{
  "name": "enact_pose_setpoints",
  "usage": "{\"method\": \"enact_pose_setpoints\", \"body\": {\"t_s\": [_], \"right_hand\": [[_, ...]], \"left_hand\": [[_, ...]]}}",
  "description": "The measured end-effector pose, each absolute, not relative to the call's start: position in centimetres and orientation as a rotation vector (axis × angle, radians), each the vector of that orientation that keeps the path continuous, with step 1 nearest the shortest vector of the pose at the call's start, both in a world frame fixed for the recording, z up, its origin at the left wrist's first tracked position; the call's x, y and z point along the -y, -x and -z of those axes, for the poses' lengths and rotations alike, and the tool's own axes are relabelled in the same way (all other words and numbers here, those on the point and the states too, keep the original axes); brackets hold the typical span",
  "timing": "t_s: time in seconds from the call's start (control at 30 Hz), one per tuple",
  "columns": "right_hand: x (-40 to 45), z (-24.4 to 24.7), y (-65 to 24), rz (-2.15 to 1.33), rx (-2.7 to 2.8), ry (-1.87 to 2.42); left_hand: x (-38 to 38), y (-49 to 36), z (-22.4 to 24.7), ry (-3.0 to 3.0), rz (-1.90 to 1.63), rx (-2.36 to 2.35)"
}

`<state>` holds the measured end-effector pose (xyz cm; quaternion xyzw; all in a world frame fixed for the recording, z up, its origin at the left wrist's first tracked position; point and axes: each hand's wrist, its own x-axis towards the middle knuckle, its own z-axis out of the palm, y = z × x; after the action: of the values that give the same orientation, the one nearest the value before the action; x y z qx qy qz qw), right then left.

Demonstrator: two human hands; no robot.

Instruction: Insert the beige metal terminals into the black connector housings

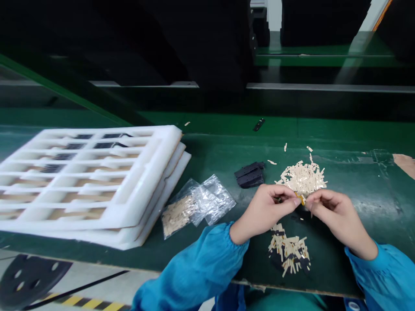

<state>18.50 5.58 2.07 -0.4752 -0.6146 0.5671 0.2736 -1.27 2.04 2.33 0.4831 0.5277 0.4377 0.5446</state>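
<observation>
My left hand point(264, 209) is closed in a pinch on a small yellow-and-white piece point(301, 198), whose exact kind is too small to tell. Against its other side, the closed fingertips of my right hand point(339, 214) press together; whether they hold the same piece or another is unclear. Just behind my fingers lies a heap of small flat cream strips point(303, 175). Nearer the table's front edge is a second pile, mixed cream and dark pieces point(292, 251). Several flat black plates point(249, 174) lie stacked beyond my left wrist.
Left of my arm lie clear plastic bags point(214, 199), one with cream strips point(178, 216) inside. Stacked white foam trays point(129, 207) with slots, some holding black parts point(110, 145), fill the left side. One black plate point(258, 125) lies farther back on the green table point(207, 151).
</observation>
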Motion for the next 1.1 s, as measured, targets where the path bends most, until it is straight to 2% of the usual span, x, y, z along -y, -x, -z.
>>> {"method": "enact_pose_setpoints", "body": {"t_s": [0.13, 0.33, 0.5, 0.67, 0.7, 0.73, 0.83, 0.9, 1.1], "right_hand": [[-5.2, -1.6, -18.4, -1.130, 1.784, 1.320], [-4.9, -1.4, -18.3, -1.123, 1.923, 1.191], [-5.2, -1.2, -18.6, -1.168, 1.934, 1.215], [-6.6, -0.9, -19.1, -0.809, 2.077, 1.386], [-6.8, -1.0, -19.1, -0.823, 2.065, 1.385], [-6.9, -1.2, -19.2, -0.941, 2.025, 1.353], [-6.8, -2.0, -19.2, -1.640, 1.778, 1.129], [-6.6, -2.4, -19.1, -1.982, 1.625, 1.005], [-6.3, -2.4, -19.0, -2.141, 1.479, 0.978]], "left_hand": [[-1.4, 0.9, -2.1, -1.502, -1.169, -1.474], [-0.9, 0.4, -1.6, -1.785, -1.162, -1.413], [-1.0, 0.7, -2.3, -1.653, -1.150, -1.359], [-1.3, 2.2, -3.9, -1.393, -1.053, -1.160], [-1.4, 2.5, -4.1, -1.365, -1.023, -1.124], [-1.5, 2.7, -4.1, -1.349, -0.994, -1.106], [-1.7, 2.9, -3.8, -1.337, -0.930, -1.156], [-1.8, 2.8, -3.4, -1.347, -0.890, -1.214], [-2.0, 3.0, -2.8, -1.413, -0.822, -1.292]]}}
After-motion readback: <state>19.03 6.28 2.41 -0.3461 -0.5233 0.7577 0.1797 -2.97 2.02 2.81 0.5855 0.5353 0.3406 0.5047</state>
